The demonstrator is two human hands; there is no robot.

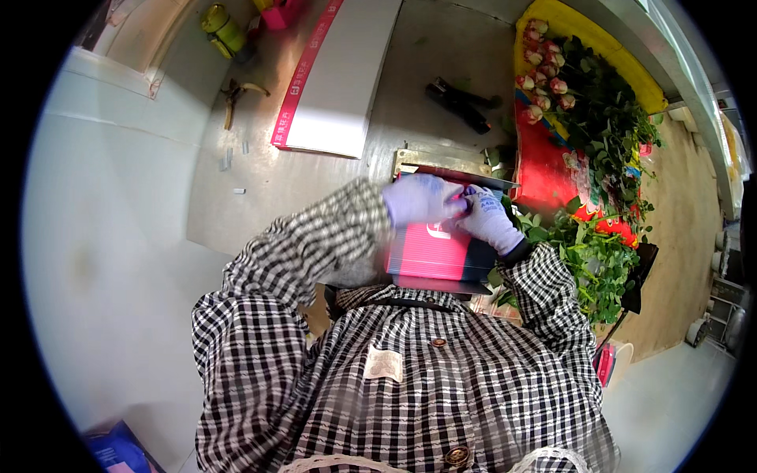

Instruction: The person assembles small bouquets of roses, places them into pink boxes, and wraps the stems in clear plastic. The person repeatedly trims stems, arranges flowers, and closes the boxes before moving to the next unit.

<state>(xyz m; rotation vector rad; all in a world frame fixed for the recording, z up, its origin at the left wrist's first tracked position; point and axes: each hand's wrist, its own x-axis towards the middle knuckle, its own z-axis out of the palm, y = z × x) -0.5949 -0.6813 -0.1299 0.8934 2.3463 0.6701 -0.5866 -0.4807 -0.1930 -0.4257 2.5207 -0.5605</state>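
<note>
My left hand [423,199], in a lavender knit work glove, is blurred and reaches in over a pink and dark corrugated sheet [429,257] printed with a white mark. My right hand [489,220] wears a matching glove, and its fingertips meet those of the left above the sheet. Something pinkish shows between the fingers, too small and blurred to name. Behind my hands a brass-coloured metal bar [440,161] stands at the sheet's far side. Green leaves [526,224] show just right of my right hand.
Cut roses [547,74] with pink-edged heads lie on yellow and red wrapping [547,168] at right. A black stapler [458,105], white board sheets [343,77], pruning shears [233,100], staple strips [226,159] and a green bottle [223,29] occupy the metal table [216,210].
</note>
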